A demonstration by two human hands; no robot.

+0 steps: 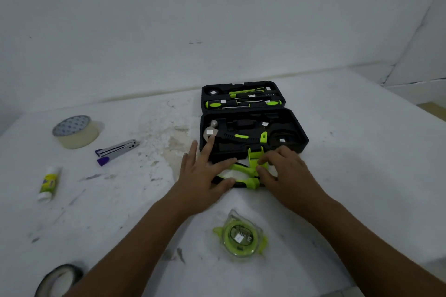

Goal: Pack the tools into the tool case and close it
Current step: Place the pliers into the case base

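Head view. Black moulded plastic tool case (296, 138) lies open on the stained white worktop (362, 152), lid half flat behind the base half. Lid half holds green-and-black screwdrivers (241, 103) seated in their slots. Base half holds a hammer with steel head and black-and-green handle (231, 137), lying across it; recesses right of the hammer look dark, contents unclear.

At the case's near edge, a green-and-black handled plier-type tool (241, 175) lies partly on the rim, partly on the worktop, not seated. Left hand (202, 173) is spread wide: fingers reach over the case's near-left corner toward the hammer head, thumb side rests on the tool's handles. Right hand (287, 171) is loosely curled, fingertips on the tool's green upper part; whether it grips or only presses, cannot tell.

Nearer the person than the case, well apart from it: a round green tape measure in clear wrapping (241, 236), unpacked.

Left of the case, well apart: cream masking tape roll (76, 131), silver stapler with purple ends (117, 152), small glue stick (48, 183); a dark tape roll (58, 279) at the near-left frame edge. Likely not part of the kit.

Judgement: roughly midway to late. Screwdrivers and hammer in; plier tool being fitted; tape measure and closing the lid remain.
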